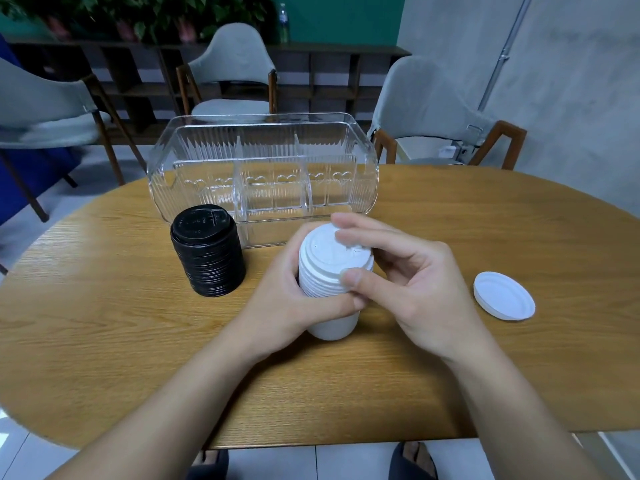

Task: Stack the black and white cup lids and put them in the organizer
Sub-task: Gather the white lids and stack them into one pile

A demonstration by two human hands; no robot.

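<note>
Two hands meet around a white lid stack (327,275) just in front of the clear organizer (263,168), on the wooden counter (138,341). The left hand (287,299) wraps the stack's near side, its thumb lying across the lower lids; its other fingers are hidden behind the stack. The right hand (408,282) pinches the topmost lid, thumb on the near rim and curled fingers (349,221) reaching over the far rim. The stack leans slightly, and whether its base touches the counter cannot be told.

Left of the white stack, close to the organizer's front wall, a black lid stack (207,252) stands upright on the counter, apart from both hands. Farther from the organizer, off to the right of the white stack and well apart from it, a single white lid (504,296) lies flat.

The organizer has upright dividers that split it into compartments, ribbed walls and heart shapes on its front panel; no lids show inside it.

Beyond the organizer, grey chairs (235,64) with wooden frames stand around the counter, and a dark shelf unit (329,74) runs along the back wall.
</note>
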